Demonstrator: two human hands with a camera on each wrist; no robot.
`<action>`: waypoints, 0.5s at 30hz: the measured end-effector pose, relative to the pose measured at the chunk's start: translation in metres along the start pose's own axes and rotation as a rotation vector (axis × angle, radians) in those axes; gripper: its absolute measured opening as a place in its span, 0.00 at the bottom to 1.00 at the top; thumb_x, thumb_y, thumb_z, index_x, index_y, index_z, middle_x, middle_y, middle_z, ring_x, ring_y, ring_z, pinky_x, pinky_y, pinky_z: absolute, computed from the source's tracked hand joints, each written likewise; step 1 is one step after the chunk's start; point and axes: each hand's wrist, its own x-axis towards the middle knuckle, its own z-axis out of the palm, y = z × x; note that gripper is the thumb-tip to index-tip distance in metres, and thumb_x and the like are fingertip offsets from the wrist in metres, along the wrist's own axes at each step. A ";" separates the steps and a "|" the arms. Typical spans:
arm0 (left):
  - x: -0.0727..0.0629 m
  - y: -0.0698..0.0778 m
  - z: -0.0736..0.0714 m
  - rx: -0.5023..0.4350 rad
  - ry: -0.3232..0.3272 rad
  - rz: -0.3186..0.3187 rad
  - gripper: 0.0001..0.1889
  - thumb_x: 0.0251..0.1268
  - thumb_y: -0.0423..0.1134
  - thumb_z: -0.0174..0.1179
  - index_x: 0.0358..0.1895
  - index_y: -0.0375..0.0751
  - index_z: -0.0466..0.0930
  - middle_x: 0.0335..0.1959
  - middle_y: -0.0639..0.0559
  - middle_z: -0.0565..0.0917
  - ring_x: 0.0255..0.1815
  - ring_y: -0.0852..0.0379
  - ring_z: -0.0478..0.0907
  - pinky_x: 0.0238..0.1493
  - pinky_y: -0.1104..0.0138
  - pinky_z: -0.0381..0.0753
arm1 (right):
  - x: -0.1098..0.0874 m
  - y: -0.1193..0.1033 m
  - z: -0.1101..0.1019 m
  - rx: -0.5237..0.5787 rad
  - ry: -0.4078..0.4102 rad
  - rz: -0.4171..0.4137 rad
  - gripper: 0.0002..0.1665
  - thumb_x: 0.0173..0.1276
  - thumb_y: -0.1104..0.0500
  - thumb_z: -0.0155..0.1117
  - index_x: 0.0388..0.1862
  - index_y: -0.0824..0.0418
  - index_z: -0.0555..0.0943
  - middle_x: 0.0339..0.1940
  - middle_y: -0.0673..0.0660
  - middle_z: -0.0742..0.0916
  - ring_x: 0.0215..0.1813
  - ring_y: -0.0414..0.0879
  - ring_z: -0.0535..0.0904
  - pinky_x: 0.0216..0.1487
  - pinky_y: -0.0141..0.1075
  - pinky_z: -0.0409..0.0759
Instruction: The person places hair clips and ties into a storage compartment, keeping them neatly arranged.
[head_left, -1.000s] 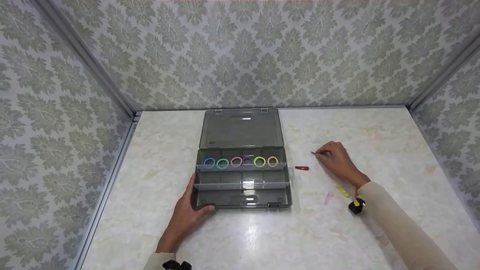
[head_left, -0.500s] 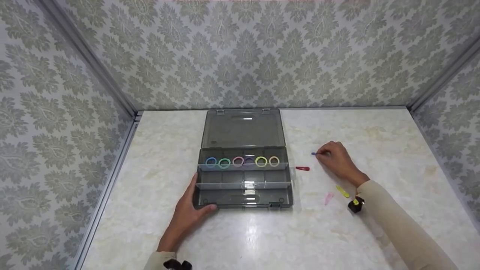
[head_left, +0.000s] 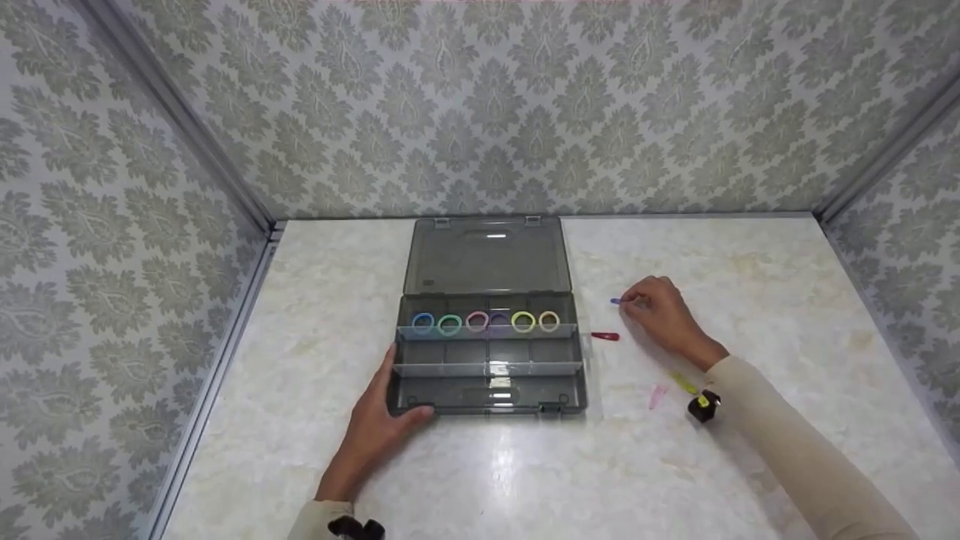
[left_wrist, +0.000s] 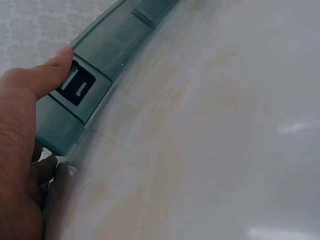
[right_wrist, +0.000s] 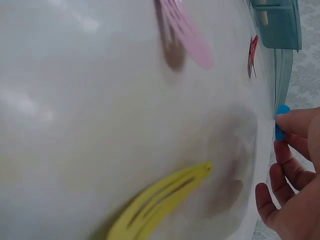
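A dark translucent plastic organizer box [head_left: 487, 385] lies with its lid raised on the table. My left hand [head_left: 375, 425] grips its near left corner; the left wrist view shows the thumb on the front wall by a latch and fingers round the corner. Between thumb and forefinger, my right hand [head_left: 664, 315] pinches a blue hair clip [right_wrist: 280, 131], right of the box. Much of that clip is hidden by the fingers. Close by lies a red hair clip [head_left: 606, 337]. Nearer me are a pink hair clip [right_wrist: 187, 37] and a yellow hair clip [right_wrist: 157, 207].
Several coloured hair ties, one a yellow hair tie [head_left: 523, 322], stand in a row in the box's back compartment. Two clear dividers cross the box. The open lid [head_left: 489, 259] leans back near the patterned wall [head_left: 487, 112]. Pale marbled tabletop [head_left: 780, 300] spreads to the right.
My right hand has moved slightly left and away from me, toward the box, carrying the blue hair clip. The left hand keeps its hold on the box corner.
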 end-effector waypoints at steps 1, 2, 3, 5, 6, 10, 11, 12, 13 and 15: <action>0.000 0.001 0.000 0.001 -0.001 -0.005 0.65 0.62 0.62 0.80 0.93 0.60 0.42 0.92 0.46 0.54 0.91 0.40 0.52 0.87 0.39 0.55 | 0.001 -0.001 0.001 0.006 0.012 -0.025 0.03 0.74 0.72 0.72 0.42 0.67 0.91 0.41 0.63 0.89 0.48 0.61 0.78 0.53 0.46 0.69; 0.000 0.001 0.000 0.004 -0.002 -0.009 0.65 0.62 0.62 0.80 0.93 0.61 0.42 0.92 0.46 0.54 0.91 0.40 0.52 0.87 0.39 0.55 | 0.001 -0.002 0.002 0.013 0.024 -0.048 0.03 0.73 0.72 0.72 0.42 0.68 0.91 0.41 0.63 0.89 0.48 0.62 0.78 0.53 0.47 0.69; 0.000 0.002 0.000 0.006 -0.005 -0.013 0.65 0.62 0.62 0.80 0.93 0.61 0.41 0.92 0.46 0.54 0.91 0.40 0.51 0.88 0.39 0.54 | 0.002 -0.004 0.003 0.019 0.032 -0.069 0.04 0.73 0.73 0.72 0.41 0.68 0.91 0.41 0.64 0.89 0.48 0.63 0.78 0.53 0.47 0.69; 0.000 0.003 0.000 0.011 -0.006 -0.021 0.65 0.62 0.62 0.80 0.93 0.62 0.41 0.92 0.46 0.53 0.91 0.40 0.51 0.88 0.39 0.54 | 0.004 -0.007 0.004 0.029 0.038 -0.081 0.03 0.73 0.73 0.72 0.41 0.68 0.90 0.41 0.64 0.89 0.49 0.64 0.77 0.54 0.47 0.68; 0.000 0.003 0.000 0.013 -0.006 -0.024 0.65 0.62 0.62 0.80 0.93 0.62 0.41 0.92 0.46 0.53 0.91 0.40 0.51 0.88 0.39 0.54 | 0.005 -0.009 0.005 0.028 0.038 -0.076 0.03 0.73 0.72 0.73 0.41 0.67 0.90 0.41 0.64 0.89 0.50 0.63 0.77 0.55 0.47 0.69; -0.001 0.004 0.000 0.014 -0.006 -0.026 0.65 0.63 0.62 0.80 0.93 0.62 0.41 0.92 0.46 0.53 0.91 0.40 0.51 0.87 0.39 0.54 | 0.010 -0.016 0.008 0.022 0.040 -0.062 0.03 0.74 0.71 0.73 0.41 0.67 0.91 0.41 0.64 0.89 0.52 0.63 0.77 0.58 0.49 0.69; -0.001 0.004 0.000 0.012 -0.005 -0.025 0.65 0.62 0.62 0.80 0.93 0.62 0.41 0.92 0.46 0.53 0.91 0.40 0.51 0.87 0.39 0.54 | 0.012 -0.017 0.009 0.015 0.045 -0.066 0.03 0.73 0.71 0.74 0.41 0.67 0.91 0.41 0.64 0.89 0.51 0.64 0.78 0.58 0.50 0.70; -0.001 0.004 0.000 0.012 -0.005 -0.027 0.65 0.62 0.62 0.80 0.93 0.62 0.41 0.92 0.46 0.53 0.91 0.40 0.51 0.87 0.39 0.54 | 0.013 -0.018 0.009 0.009 0.045 -0.073 0.03 0.72 0.72 0.74 0.41 0.67 0.91 0.41 0.64 0.89 0.51 0.64 0.78 0.58 0.50 0.70; -0.001 0.004 0.000 0.012 -0.004 -0.027 0.65 0.62 0.62 0.80 0.93 0.62 0.41 0.92 0.46 0.54 0.91 0.40 0.51 0.87 0.39 0.54 | 0.014 -0.020 0.010 0.005 0.047 -0.079 0.03 0.72 0.72 0.74 0.40 0.67 0.91 0.41 0.65 0.89 0.51 0.65 0.78 0.58 0.51 0.70; 0.000 0.004 0.000 0.014 -0.003 -0.025 0.65 0.62 0.63 0.80 0.93 0.61 0.42 0.92 0.46 0.54 0.91 0.40 0.51 0.87 0.39 0.54 | 0.016 -0.023 0.012 -0.007 0.043 -0.080 0.03 0.72 0.72 0.74 0.40 0.66 0.91 0.42 0.64 0.89 0.51 0.64 0.78 0.58 0.52 0.71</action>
